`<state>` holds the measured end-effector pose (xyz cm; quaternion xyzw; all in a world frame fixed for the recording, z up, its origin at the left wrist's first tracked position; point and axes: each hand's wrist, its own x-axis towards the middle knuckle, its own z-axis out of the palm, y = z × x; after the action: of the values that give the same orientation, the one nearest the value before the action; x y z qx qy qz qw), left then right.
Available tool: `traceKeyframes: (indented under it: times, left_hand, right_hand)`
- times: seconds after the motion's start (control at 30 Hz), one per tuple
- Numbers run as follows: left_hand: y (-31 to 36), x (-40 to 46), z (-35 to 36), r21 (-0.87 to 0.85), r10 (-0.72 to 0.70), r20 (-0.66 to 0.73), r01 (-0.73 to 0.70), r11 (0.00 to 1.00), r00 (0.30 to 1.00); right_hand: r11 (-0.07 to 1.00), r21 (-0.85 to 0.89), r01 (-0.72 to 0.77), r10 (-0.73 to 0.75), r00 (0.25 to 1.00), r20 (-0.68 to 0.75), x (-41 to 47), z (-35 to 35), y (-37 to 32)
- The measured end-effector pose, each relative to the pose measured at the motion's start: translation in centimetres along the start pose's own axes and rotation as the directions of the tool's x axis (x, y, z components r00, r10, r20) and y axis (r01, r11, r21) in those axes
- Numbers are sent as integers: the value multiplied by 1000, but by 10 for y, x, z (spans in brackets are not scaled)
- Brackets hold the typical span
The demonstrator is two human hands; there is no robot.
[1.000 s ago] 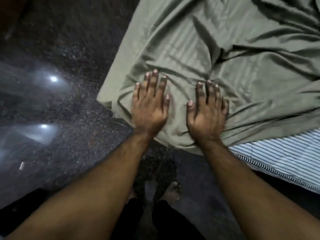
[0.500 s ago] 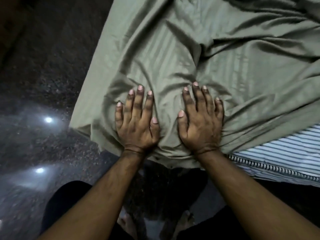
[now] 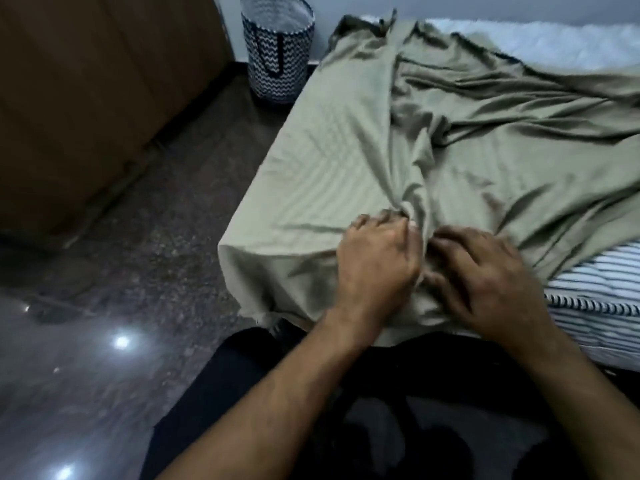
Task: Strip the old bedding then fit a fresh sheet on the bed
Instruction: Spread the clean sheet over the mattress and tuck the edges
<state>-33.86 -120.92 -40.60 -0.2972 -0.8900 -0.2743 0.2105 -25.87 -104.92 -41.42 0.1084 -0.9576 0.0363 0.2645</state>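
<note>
An olive-green sheet (image 3: 346,161) lies wrinkled over the near corner of the bed and hangs over its edge. The striped mattress (image 3: 595,292) shows bare at the right, where the sheet does not reach. My left hand (image 3: 377,261) sits near the corner with its fingers curled into a bunched fold of the sheet. My right hand (image 3: 485,282) is just beside it, fingers bent into the same fold from the other side. The fold rises between the two hands.
A zigzag-patterned laundry basket (image 3: 278,53) stands on the floor by the bed's far corner. A brown wooden cupboard (image 3: 86,81) fills the left. Dark speckled floor (image 3: 138,254) runs along the bed's left side. White bedding (image 3: 536,39) lies at the bed's far end.
Both hands lay flat on the sheet before; now their fingers have curled and gathered a fold between them. The view has lifted, showing the basket and the far end of the bed.
</note>
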Motion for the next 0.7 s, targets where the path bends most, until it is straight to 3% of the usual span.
traceKeyframes:
  times: [0.07,0.17,0.23,0.3,0.33,0.4,0.47,0.53,0.6,0.7]
  left_hand:
    - [9,6,5,-102,81,77,-73,992,994]
    - [17,16,15,-97,131,185,-115,989,974]
    - [30,26,11,-323,120,295,-19,946,948]
    - [43,39,10,-571,164,391,99,815,906]
    - [46,45,13,-597,188,429,121,793,883]
    - [43,59,19,-560,199,479,123,819,855]
    - [33,73,24,-497,188,469,82,864,863]
    - [25,77,20,-500,169,450,90,862,877]
    - [17,68,9,-454,118,325,46,890,938]
    - [-11,58,-16,-239,15,52,-3,971,999]
  right_hand:
    - [994,-79,79,-78,997,12,-16,-3,13]
    - [994,-96,60,-60,998,3,-17,-7,24]
    - [991,-87,100,-103,994,-31,-12,-12,20]
    - [991,-107,79,-87,994,-70,-17,-22,22]
    - [994,-108,10,-18,997,-73,-20,-32,25]
    - [957,-128,-261,255,965,-59,-33,-54,39]
    - [791,-213,-573,584,812,-16,-44,-77,56]
    - [674,-303,-674,719,692,61,-45,-91,64]
    - [710,-340,-617,664,747,30,-42,-93,56]
    - [829,-271,-489,484,870,-93,-19,-84,19]
